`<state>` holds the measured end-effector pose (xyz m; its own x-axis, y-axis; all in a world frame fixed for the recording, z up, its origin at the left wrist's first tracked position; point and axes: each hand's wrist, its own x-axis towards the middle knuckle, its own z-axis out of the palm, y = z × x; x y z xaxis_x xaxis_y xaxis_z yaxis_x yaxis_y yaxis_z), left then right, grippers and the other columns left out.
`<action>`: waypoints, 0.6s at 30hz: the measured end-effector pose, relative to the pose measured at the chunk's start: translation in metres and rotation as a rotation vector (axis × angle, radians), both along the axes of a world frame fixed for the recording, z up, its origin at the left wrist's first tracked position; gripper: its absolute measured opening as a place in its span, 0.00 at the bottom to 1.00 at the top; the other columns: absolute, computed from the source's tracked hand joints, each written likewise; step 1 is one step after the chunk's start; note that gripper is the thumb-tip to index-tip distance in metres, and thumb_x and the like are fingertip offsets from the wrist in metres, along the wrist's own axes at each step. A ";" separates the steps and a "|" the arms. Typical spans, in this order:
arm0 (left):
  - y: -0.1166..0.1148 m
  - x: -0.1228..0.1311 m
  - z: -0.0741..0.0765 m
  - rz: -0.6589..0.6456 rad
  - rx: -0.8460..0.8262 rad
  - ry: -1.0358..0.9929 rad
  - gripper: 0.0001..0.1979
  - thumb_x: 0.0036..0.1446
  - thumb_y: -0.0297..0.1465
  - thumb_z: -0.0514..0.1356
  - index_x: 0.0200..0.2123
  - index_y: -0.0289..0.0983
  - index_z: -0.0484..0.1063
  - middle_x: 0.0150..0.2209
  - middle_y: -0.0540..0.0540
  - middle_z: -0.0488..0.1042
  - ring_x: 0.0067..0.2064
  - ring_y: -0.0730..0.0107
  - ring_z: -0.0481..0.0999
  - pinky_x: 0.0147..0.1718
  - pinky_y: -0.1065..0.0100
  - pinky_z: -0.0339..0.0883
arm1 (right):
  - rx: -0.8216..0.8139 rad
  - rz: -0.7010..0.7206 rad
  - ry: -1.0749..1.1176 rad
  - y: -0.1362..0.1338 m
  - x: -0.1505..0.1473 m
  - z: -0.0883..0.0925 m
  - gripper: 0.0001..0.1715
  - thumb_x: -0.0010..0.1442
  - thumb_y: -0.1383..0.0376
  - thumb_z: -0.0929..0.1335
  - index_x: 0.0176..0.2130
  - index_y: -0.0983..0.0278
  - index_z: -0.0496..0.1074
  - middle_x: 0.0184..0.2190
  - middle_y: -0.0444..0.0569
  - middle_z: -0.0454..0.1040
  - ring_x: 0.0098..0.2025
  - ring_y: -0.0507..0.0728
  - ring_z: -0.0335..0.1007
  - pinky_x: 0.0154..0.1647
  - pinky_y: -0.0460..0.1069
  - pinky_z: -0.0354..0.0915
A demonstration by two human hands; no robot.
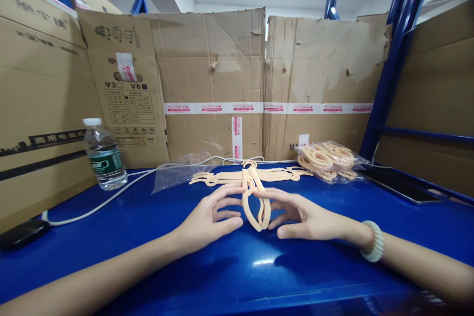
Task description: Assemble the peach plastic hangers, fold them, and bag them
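A beige plastic folding hanger [265, 215], its arms folded into a narrow loop, is upright between my two hands over the blue table. My left hand [213, 215] has its fingertips against the hanger's left edge, with the thumb apart from it. From the other side, my right hand [301, 215] lays its index finger across the upper part, while its other fingers curl at the right edge. Behind it, several beige hangers [225, 177] lie spread in a flat stack, partly hidden by the held one.
A clear bag of beige hangers [328, 160] lies at the back right, beside a dark tablet-like device [402, 185]. A crumpled clear bag [177, 173], a water bottle [105, 160], a white cable [98, 209] and a black object [24, 233] are leftward. Cardboard [207, 79] walls the back.
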<state>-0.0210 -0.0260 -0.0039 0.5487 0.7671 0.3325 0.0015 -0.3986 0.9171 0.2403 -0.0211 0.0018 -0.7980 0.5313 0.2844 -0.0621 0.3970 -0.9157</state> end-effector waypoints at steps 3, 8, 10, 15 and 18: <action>0.000 0.000 0.001 0.021 -0.025 -0.017 0.26 0.54 0.31 0.66 0.55 0.41 0.65 0.60 0.40 0.64 0.55 0.55 0.70 0.51 0.56 0.68 | 0.019 -0.030 -0.021 0.000 0.001 0.002 0.44 0.57 0.64 0.73 0.66 0.53 0.53 0.65 0.56 0.54 0.57 0.61 0.65 0.55 0.60 0.66; 0.002 0.000 0.004 0.062 -0.072 -0.017 0.27 0.53 0.33 0.67 0.55 0.38 0.64 0.58 0.38 0.66 0.54 0.54 0.71 0.50 0.57 0.68 | 0.100 -0.069 -0.068 -0.001 0.002 0.004 0.44 0.58 0.63 0.73 0.66 0.54 0.52 0.65 0.56 0.53 0.58 0.62 0.63 0.55 0.59 0.65; 0.002 -0.001 0.005 0.067 -0.077 -0.017 0.28 0.52 0.34 0.67 0.55 0.38 0.65 0.58 0.38 0.67 0.54 0.54 0.72 0.51 0.57 0.67 | 0.139 -0.078 -0.074 0.000 0.002 0.004 0.43 0.58 0.63 0.73 0.66 0.53 0.53 0.67 0.55 0.51 0.61 0.62 0.60 0.56 0.58 0.64; 0.003 -0.002 0.005 0.066 -0.105 -0.016 0.27 0.52 0.34 0.67 0.55 0.38 0.65 0.58 0.39 0.68 0.54 0.53 0.72 0.53 0.55 0.66 | 0.194 -0.087 -0.096 0.002 0.003 0.002 0.42 0.59 0.62 0.72 0.66 0.52 0.53 0.68 0.52 0.48 0.66 0.63 0.51 0.61 0.59 0.59; 0.003 -0.002 0.002 0.010 -0.129 -0.007 0.29 0.52 0.34 0.68 0.55 0.38 0.64 0.58 0.40 0.68 0.55 0.53 0.71 0.55 0.54 0.64 | 0.241 -0.087 -0.157 -0.001 0.005 0.006 0.40 0.61 0.61 0.71 0.66 0.53 0.53 0.68 0.51 0.49 0.67 0.62 0.48 0.64 0.60 0.53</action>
<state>-0.0231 -0.0232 -0.0017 0.5391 0.8090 0.2342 -0.0017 -0.2770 0.9609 0.2456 -0.0219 0.0082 -0.7969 0.5315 0.2872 0.1166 0.6018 -0.7901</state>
